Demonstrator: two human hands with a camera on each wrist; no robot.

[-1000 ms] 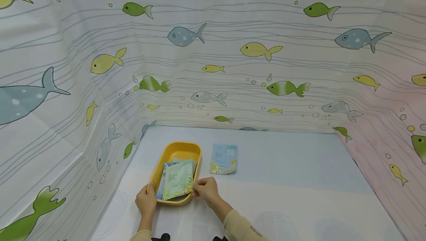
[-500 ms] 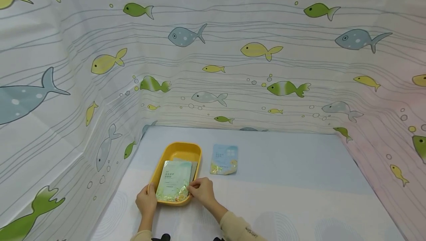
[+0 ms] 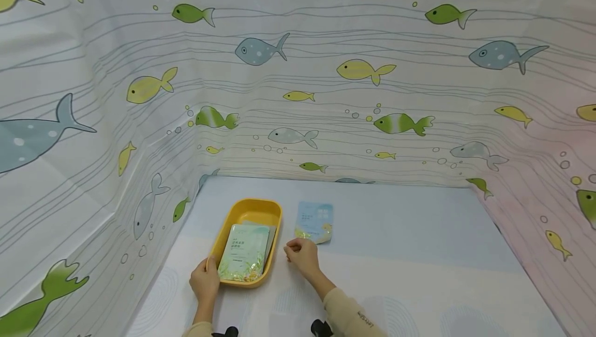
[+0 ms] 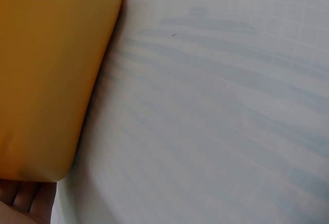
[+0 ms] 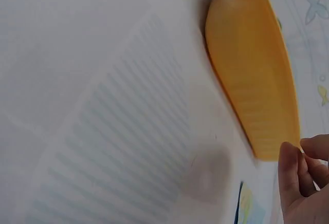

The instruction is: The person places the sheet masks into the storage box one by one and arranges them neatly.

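My left hand (image 3: 205, 279) grips the near left corner of a yellow plastic tray (image 3: 249, 218), thumb at the rim. Fingers (image 4: 23, 196) show beneath the tray's wall in the left wrist view. Inside the tray, a pale green sachet (image 3: 244, 251) lies flat on top of another light packet (image 3: 271, 236), mostly covered. To the right of the tray, my right hand (image 3: 302, 257) hovers with loosely bent fingers and nothing visible between them. Just beyond it lies a light blue sachet (image 3: 314, 219), its lower edge close to the fingers.
White table surface (image 3: 400, 238) extends right of the sachets. A fish-patterned curtain (image 3: 344, 99) surrounds the table at the back and both sides. Black wrist mounts (image 3: 321, 327) show at the bottom edge.
The green sachet was straightened and laid flat in the tray, covering a blue packet seen earlier. My right hand let it go and moved right, toward the blue sachet. The left hand stayed put.
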